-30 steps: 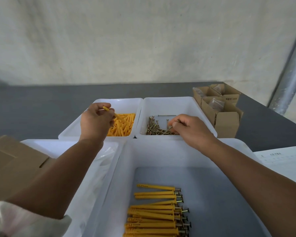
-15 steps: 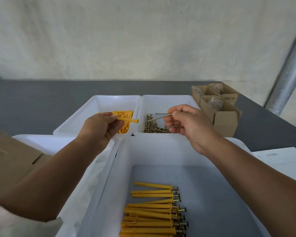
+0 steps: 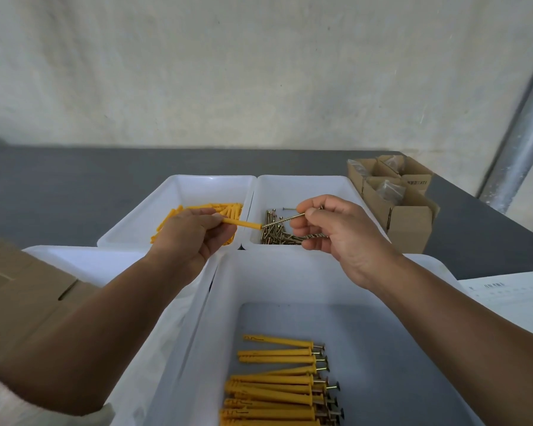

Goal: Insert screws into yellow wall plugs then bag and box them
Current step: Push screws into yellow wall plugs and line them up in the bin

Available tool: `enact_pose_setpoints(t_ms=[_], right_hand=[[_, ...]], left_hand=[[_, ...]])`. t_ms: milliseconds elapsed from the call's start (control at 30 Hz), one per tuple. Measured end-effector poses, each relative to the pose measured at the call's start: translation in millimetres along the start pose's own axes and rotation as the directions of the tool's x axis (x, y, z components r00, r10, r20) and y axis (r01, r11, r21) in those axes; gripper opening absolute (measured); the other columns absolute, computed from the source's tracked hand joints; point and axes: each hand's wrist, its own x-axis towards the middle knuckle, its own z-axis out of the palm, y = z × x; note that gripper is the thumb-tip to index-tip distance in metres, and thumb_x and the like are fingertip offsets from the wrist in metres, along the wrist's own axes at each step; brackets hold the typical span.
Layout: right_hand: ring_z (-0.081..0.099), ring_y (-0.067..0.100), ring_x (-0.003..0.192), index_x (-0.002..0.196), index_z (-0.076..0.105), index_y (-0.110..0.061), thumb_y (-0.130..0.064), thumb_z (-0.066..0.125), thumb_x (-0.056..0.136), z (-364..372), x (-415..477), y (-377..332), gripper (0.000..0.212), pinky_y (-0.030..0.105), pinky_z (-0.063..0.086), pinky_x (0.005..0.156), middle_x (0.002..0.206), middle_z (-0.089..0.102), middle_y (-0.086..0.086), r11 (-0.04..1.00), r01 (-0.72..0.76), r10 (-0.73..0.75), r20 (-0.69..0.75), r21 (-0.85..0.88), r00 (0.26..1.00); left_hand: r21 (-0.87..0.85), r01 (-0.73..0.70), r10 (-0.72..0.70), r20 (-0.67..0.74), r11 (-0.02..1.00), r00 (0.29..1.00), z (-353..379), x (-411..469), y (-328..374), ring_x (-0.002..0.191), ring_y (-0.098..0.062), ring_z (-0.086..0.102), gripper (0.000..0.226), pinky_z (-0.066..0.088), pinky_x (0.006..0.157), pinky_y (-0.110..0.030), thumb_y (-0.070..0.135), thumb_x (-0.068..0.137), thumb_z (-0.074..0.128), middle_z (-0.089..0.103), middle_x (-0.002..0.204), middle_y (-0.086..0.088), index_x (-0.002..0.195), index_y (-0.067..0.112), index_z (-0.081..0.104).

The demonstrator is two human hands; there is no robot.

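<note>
My left hand [image 3: 194, 235] pinches a yellow wall plug [image 3: 243, 224] that points right. My right hand [image 3: 336, 232] pinches a brass screw [image 3: 283, 219] by its head end; the screw's tip meets the open end of the plug. Both are held above the gap between two white trays. The far left tray [image 3: 136, 229] holds loose yellow plugs [image 3: 228, 209]. The far right tray [image 3: 305, 186] holds loose screws [image 3: 277, 236]. In the near white bin [image 3: 259, 281] lie several plugs with screws in them [image 3: 277, 382].
Small open cardboard boxes [image 3: 406, 222] with clear bags inside stand at the right on the dark table [image 3: 59, 186]. A white bin [image 3: 90, 262] with clear plastic sits at the near left, beside a brown cardboard box [image 3: 16, 290]. A printed sheet [image 3: 511, 293] lies right.
Both hands lifted out of the far trays with a plug and a screw and came together. The screw's tip now touches the plug's end.
</note>
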Motion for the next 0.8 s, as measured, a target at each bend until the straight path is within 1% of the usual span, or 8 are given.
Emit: enact_pose_setpoints(t_ms=[167, 300, 433, 533, 667, 733, 800], right_hand=[[0.068, 0.015, 0.075, 0.093, 0.069, -0.012, -0.004, 0.050, 0.097, 0.8, -1.5, -1.6, 0.021, 0.026, 0.055, 0.062, 0.090, 0.074, 0.011, 1.000, -0.007, 0.007, -0.004, -0.004, 1.000], [0.068, 0.015, 0.073, 0.094, 0.070, -0.012, -0.005, 0.053, 0.096, 0.8, -1.9, -0.8, 0.019, 0.026, 0.054, 0.060, 0.087, 0.074, 0.010, 1.000, -0.026, 0.026, -0.006, -0.017, 1.000], [0.067, 0.015, 0.069, 0.095, 0.071, -0.013, -0.007, 0.054, 0.095, 0.6, -3.0, 0.0, 0.018, 0.026, 0.053, 0.058, 0.087, 0.074, 0.009, 0.997, -0.063, 0.063, 0.002, -0.038, 0.998], [0.065, 0.014, 0.065, 0.098, 0.071, -0.013, -0.007, 0.055, 0.094, 1.1, -4.3, 0.8, 0.018, 0.024, 0.052, 0.055, 0.084, 0.073, 0.006, 0.991, -0.088, 0.090, 0.019, -0.099, 0.996], [0.060, 0.008, 0.056, 0.097, 0.071, -0.013, -0.005, 0.055, 0.094, 2.4, -6.9, 0.4, 0.018, 0.019, 0.047, 0.049, 0.083, 0.071, 0.004, 0.975, -0.079, 0.091, 0.049, -0.209, 0.995], [0.060, 0.005, 0.053, 0.098, 0.071, -0.013, -0.005, 0.056, 0.094, 3.2, -7.9, 0.1, 0.018, 0.019, 0.047, 0.048, 0.085, 0.071, 0.005, 0.965, -0.069, 0.089, 0.067, -0.253, 0.994], [0.061, 0.006, 0.055, 0.099, 0.070, -0.014, -0.004, 0.056, 0.093, 4.1, -8.4, 0.2, 0.018, 0.020, 0.048, 0.050, 0.088, 0.073, 0.005, 0.955, -0.069, 0.096, 0.081, -0.289, 0.992]], left_hand=[[0.013, 0.012, -0.012, -0.009, 1.000, 1.000, 2.3, -1.8, -0.8, 0.067, -0.018, 0.073, 0.013, 0.057, 0.056, -0.024, -0.003, 0.095, 0.054, 0.069, 0.091, -0.018, 0.108, -0.003, 0.057], [0.002, 0.005, -0.005, -0.014, 1.000, 1.000, 1.3, -3.3, -0.4, 0.065, -0.018, 0.073, 0.009, 0.057, 0.055, -0.024, -0.003, 0.096, 0.054, 0.067, 0.087, -0.017, 0.104, -0.003, 0.058], [-0.021, 0.002, -0.003, -0.010, 1.000, 1.000, 1.0, -5.0, 0.8, 0.064, -0.017, 0.073, 0.012, 0.057, 0.055, -0.023, -0.004, 0.095, 0.053, 0.067, 0.086, -0.016, 0.107, -0.005, 0.057], [-0.030, -0.006, 0.006, 0.007, 1.000, 1.000, 1.0, -6.2, 0.8, 0.067, -0.017, 0.073, 0.019, 0.057, 0.057, -0.023, -0.005, 0.096, 0.052, 0.067, 0.087, -0.016, 0.114, -0.007, 0.054], [0.035, -0.007, 0.006, 0.035, 0.999, 0.999, -0.3, -7.1, 0.6, 0.081, -0.021, 0.072, 0.024, 0.057, 0.061, -0.023, -0.003, 0.096, 0.053, 0.067, 0.102, -0.021, 0.120, -0.008, 0.054], [0.059, -0.019, 0.017, 0.033, 0.998, 0.999, -0.5, -8.0, 0.3, 0.081, -0.023, 0.073, 0.020, 0.058, 0.061, -0.024, -0.003, 0.095, 0.054, 0.067, 0.103, -0.022, 0.115, -0.005, 0.056], [0.069, -0.037, 0.035, 0.033, 0.997, 0.999, 0.3, -9.9, 0.0, 0.077, -0.023, 0.074, 0.013, 0.058, 0.060, -0.024, -0.005, 0.094, 0.055, 0.069, 0.096, -0.021, 0.106, -0.001, 0.058]])
